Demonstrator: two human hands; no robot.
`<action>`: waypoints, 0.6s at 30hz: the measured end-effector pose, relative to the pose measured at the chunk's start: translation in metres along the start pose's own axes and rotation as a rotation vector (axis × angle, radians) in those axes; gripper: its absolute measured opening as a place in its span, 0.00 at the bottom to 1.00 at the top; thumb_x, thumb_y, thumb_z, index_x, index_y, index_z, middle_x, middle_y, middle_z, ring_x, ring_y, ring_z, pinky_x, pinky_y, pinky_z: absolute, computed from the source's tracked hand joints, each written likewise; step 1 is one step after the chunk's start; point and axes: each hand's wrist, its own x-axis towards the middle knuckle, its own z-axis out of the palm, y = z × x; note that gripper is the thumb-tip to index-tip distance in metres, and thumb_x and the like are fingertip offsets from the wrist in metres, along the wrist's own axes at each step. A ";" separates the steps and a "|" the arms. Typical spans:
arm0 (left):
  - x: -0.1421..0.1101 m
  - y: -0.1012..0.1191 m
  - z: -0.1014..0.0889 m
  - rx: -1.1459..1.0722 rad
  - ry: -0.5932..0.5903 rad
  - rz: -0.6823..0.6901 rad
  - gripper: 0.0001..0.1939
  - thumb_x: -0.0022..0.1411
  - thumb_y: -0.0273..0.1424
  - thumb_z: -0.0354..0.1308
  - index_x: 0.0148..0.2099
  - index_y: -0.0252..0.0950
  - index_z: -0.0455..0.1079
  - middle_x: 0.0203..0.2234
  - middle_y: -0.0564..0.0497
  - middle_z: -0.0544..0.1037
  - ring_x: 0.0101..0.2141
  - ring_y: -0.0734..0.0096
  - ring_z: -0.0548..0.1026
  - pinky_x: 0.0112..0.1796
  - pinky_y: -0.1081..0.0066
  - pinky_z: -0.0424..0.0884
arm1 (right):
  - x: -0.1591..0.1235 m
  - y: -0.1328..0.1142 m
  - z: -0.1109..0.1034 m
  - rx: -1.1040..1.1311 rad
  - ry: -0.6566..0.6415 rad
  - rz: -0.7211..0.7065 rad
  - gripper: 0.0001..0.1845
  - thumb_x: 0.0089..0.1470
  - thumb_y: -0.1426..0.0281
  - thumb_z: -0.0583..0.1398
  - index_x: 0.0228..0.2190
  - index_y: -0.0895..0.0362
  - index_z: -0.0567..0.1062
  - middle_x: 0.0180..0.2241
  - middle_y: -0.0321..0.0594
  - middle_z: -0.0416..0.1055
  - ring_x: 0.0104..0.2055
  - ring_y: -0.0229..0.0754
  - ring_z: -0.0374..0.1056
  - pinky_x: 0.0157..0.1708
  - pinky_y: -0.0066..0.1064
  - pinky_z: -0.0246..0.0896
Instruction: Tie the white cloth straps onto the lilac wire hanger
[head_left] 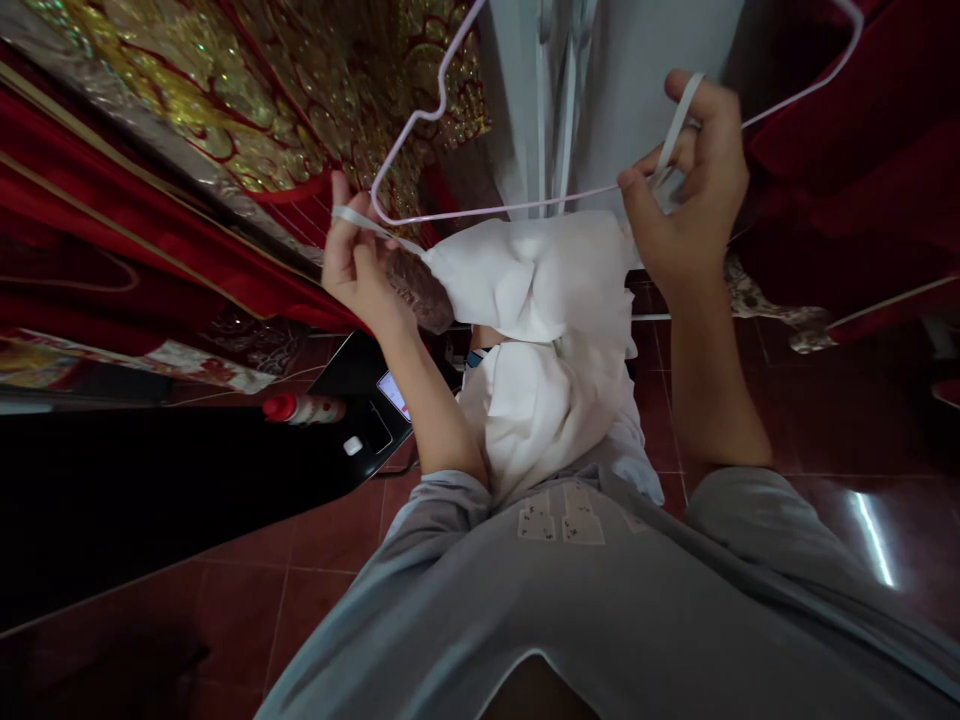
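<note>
My left hand [358, 258] is closed with a white strap [373, 222] running across its fingers. At the right, my right hand [696, 195] has another white strap looped over its index finger, the thumb and fingers pinched beside the hanger's bar. Between my hands is a thin pale pink hanger [480, 212], its lower bar roughly level and its left corner by my left fingers. Whether the right fingers also grip the bar is hard to see. White cloth [540, 270] hangs below the bar and gathers over my lap. The straps lead toward this cloth.
Red cloth with gold sequins [360, 80] hangs at the left, and dark red cloth [862, 180] at the right. A black table [225, 470] holds a red-capped bottle [304, 408], a small white case [352, 446] and a lit phone [394, 393]. A brown textured lump [420, 290] is near my left wrist.
</note>
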 end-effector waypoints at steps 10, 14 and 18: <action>0.034 0.052 0.022 0.126 -0.288 -0.220 0.18 0.61 0.26 0.73 0.52 0.38 0.74 0.53 0.47 0.75 0.67 0.48 0.53 0.65 0.53 0.58 | -0.004 -0.029 -0.005 -0.082 -0.118 0.133 0.25 0.61 0.54 0.55 0.58 0.37 0.59 0.36 0.36 0.69 0.40 0.45 0.70 0.49 0.43 0.68; 0.044 0.057 0.038 0.168 -0.341 -0.326 0.19 0.61 0.12 0.66 0.42 0.44 0.74 0.40 0.53 0.79 0.57 0.47 0.68 0.59 0.51 0.66 | -0.005 -0.026 -0.003 -0.077 -0.059 0.070 0.27 0.60 0.50 0.53 0.58 0.41 0.61 0.50 0.37 0.69 0.37 0.43 0.69 0.44 0.43 0.69; 0.050 0.054 0.048 0.326 -0.494 -0.228 0.20 0.58 0.08 0.66 0.38 0.40 0.73 0.33 0.56 0.76 0.48 0.52 0.72 0.59 0.51 0.65 | -0.003 -0.024 -0.002 -0.064 -0.039 0.058 0.24 0.60 0.56 0.53 0.57 0.35 0.61 0.57 0.32 0.65 0.37 0.43 0.68 0.45 0.44 0.69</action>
